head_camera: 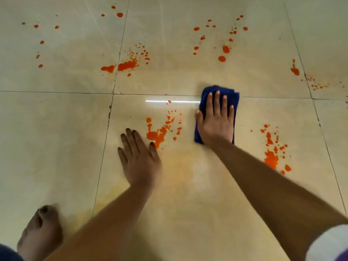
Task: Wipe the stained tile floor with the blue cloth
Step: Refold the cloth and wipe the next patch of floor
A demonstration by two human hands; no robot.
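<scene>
Right hand (216, 121) presses blue cloth (218, 91) flat on seemingly wet tile floor (56, 129).

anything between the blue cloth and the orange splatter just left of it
Nothing visible: bare tile floor lies between the blue cloth under the right hand and the orange splatter. The left hand rests nearer, beside it.
</scene>
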